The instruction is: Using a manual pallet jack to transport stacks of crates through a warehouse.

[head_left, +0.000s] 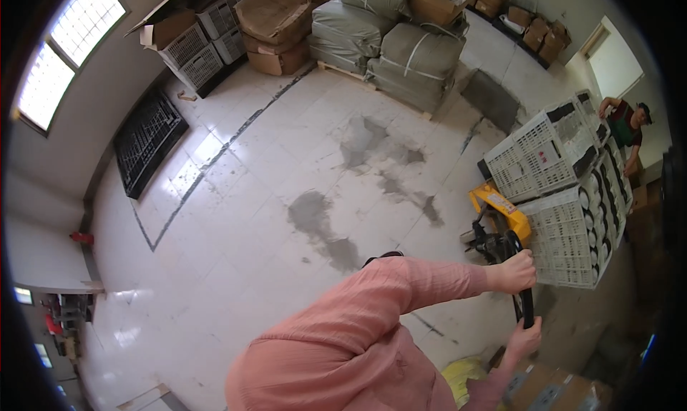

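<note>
The black handle (526,305) of a yellow pallet jack (507,211) is in both my hands. My left hand (517,271) is wrapped round its upper part, the pink-sleeved arm stretched across the view. Lower down, my right hand (527,336) closes on the handle's near end. Just beyond the jack stand white slatted plastic crates (552,228), stacked and filled with white and black rolled items. The jack's forks are hidden by the load.
A co-worker (630,128) stands behind the crates with a hand near them. Wrapped grey bales (411,57) sit on a wooden pallet at the back. A black plastic pallet (149,140) lies by the left wall. Cardboard boxes (547,389) are close at my lower right.
</note>
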{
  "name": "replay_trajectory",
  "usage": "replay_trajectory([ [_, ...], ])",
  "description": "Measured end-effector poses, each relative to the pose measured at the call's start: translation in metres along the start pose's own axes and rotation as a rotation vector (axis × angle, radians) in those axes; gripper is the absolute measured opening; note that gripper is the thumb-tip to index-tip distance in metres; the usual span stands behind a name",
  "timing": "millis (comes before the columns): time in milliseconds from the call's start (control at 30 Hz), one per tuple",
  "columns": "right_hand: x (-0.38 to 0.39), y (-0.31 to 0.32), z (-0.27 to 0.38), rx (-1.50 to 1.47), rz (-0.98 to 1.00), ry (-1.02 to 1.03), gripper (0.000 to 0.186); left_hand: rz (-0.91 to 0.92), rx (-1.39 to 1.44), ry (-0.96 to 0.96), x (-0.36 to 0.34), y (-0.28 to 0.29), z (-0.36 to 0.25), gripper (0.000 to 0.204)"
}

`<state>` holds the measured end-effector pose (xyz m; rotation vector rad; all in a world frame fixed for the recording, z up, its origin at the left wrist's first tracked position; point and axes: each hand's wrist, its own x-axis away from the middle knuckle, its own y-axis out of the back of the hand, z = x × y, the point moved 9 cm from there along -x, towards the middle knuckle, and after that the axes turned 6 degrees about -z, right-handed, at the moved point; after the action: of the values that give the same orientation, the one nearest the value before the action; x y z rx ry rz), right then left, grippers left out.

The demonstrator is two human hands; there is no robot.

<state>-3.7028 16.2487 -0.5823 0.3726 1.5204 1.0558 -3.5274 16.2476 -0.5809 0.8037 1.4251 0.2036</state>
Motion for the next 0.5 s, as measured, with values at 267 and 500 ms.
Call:
replay_trajectory([
  [267, 0.136, 0.041, 0.018, 0.069, 0.024, -0.043, 0.018, -0.006, -0.06, -0.013, 0.113, 0.078, -0.077, 0.01],
  [500, 0.283, 0.117, 0.096, 0.233, 0.051, -0.137, 0.016, 0.042, 0.044, 0.0, 0.236, 0.203, -0.119, 0.01],
])
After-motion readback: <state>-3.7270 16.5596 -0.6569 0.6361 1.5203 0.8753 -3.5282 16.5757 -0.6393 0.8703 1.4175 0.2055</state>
